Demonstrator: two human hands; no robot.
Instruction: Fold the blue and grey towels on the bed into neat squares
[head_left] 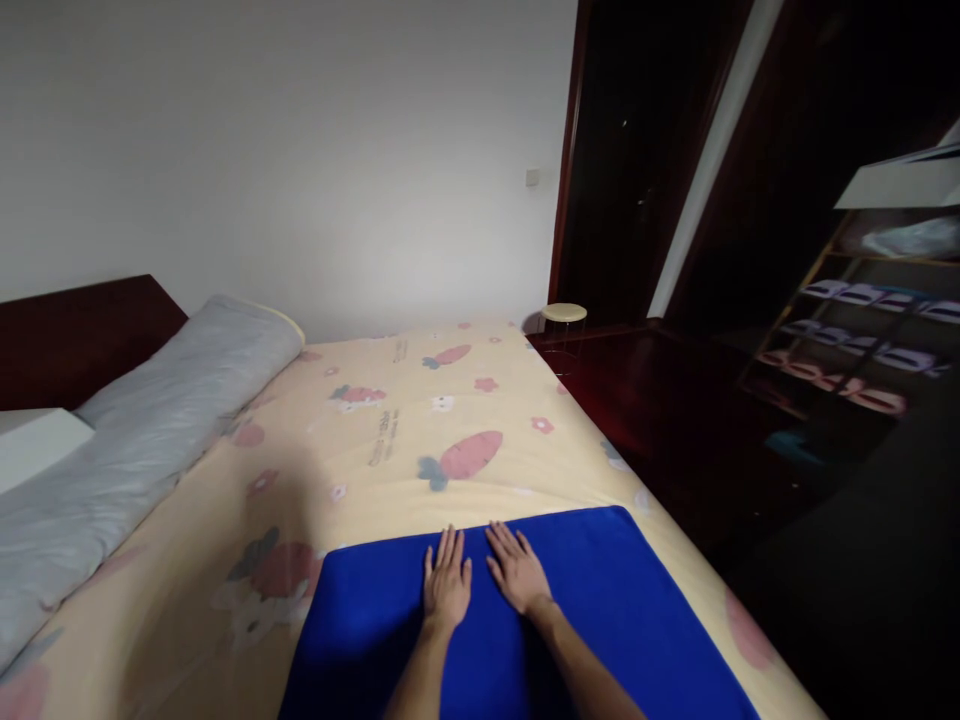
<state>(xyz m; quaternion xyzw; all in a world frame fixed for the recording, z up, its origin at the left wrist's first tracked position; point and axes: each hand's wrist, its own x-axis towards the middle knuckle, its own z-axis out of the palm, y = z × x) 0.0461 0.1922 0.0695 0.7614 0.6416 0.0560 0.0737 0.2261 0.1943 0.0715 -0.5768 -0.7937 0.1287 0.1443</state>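
Observation:
A plain blue cloth (600,590) lies spread flat on the bed, its far edge running across in front of me and its near part cut off by the bottom of the view. Flat on it, close to that far edge, rests my left hand (448,585), fingers stretched forward. My right hand (519,572) lies just to the right, palm down, fingers extended and slightly angled left. Neither hand grips anything. Beneath the cloth is a cream bed sheet (405,500) printed with carrots, rabbits and flowers.
A long grey pillow (187,400) lies along the dark headboard (82,325) at left, beside a white surface (37,445). Past the bed's far right corner stands a round stool (564,313). A rack (862,300) with several pairs of slippers is at right, near a dark door (630,150).

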